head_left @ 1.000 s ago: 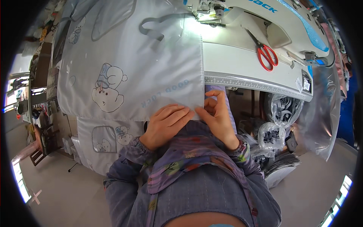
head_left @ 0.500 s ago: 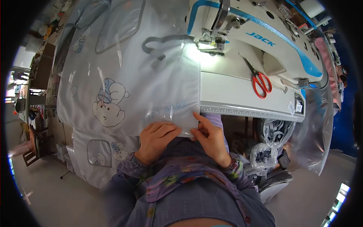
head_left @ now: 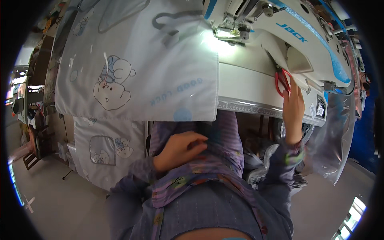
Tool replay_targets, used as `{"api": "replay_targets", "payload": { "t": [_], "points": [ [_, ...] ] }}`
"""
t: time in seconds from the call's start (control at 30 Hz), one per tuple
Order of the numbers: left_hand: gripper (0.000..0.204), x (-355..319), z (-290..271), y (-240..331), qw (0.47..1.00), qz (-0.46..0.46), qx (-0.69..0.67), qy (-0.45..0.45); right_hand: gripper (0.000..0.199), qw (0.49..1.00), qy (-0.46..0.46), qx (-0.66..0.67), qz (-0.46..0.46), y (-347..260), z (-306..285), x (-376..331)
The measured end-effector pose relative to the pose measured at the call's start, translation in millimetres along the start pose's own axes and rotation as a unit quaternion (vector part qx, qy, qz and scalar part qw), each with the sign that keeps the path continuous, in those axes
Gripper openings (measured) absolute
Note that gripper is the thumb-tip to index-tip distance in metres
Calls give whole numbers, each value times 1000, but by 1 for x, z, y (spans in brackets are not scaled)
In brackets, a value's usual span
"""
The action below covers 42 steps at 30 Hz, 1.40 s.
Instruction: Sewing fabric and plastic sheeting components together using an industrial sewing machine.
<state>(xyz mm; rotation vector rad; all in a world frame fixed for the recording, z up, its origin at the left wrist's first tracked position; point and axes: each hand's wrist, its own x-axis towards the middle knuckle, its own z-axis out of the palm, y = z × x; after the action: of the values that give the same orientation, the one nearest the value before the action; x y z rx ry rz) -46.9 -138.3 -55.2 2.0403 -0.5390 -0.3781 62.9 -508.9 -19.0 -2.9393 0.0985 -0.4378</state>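
Observation:
My right hand reaches forward onto the bed of the sewing machine. Its fingers close around the red handles of a pair of scissors, whose dark blades point away from me. Over my lap hovers my left hand, empty, its fingers loosely bent and the thumb apart from them. A pale grey-white fabric panel with printed cartoon bears lies on the left side of the table, its near edge beyond my left hand. The panel's right edge runs up to the lit needle area of the sewing machine.
A ruler strip runs along the machine table's front edge. A second printed fabric piece hangs at the left. Clear plastic sheeting drapes at the right, and plastic bags sit under the table. A grey strap lies on the panel.
Both hands have let go of the fabric's near corner. My right hand has moved forward and right to the scissors; my left has drawn back over my lap. The panel now lies flatter.

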Motion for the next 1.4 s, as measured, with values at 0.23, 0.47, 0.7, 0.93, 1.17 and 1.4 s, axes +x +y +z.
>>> {"api": "replay_targets", "payload": {
  "t": [0.23, 0.47, 0.7, 0.93, 1.17, 1.4],
  "points": [
    [27, 29, 43, -5, 721, -301, -622, 52, 67, 978, -147, 35, -143, 13, -12, 24],
    [24, 25, 46, 9, 708, -264, -642, 130, 79, 591, -651, 471, 78, -35, -43, -20],
    [20, 26, 47, 14, 729, -242, -621, 155, 83, 548, -731, 407, 29, -57, -25, -6],
    [19, 23, 45, 15, 735, -234, -616, 158, 56, 591, -707, 388, -27, -83, -16, 0],
    [18, 11, 42, 18, 768, -184, -598, 134, 54, 605, -688, 393, -82, -128, -5, 5],
    [19, -29, 6, -5, 922, -208, -306, 112, 40, 650, -582, 454, -184, -130, -7, 3]
  ]
}}
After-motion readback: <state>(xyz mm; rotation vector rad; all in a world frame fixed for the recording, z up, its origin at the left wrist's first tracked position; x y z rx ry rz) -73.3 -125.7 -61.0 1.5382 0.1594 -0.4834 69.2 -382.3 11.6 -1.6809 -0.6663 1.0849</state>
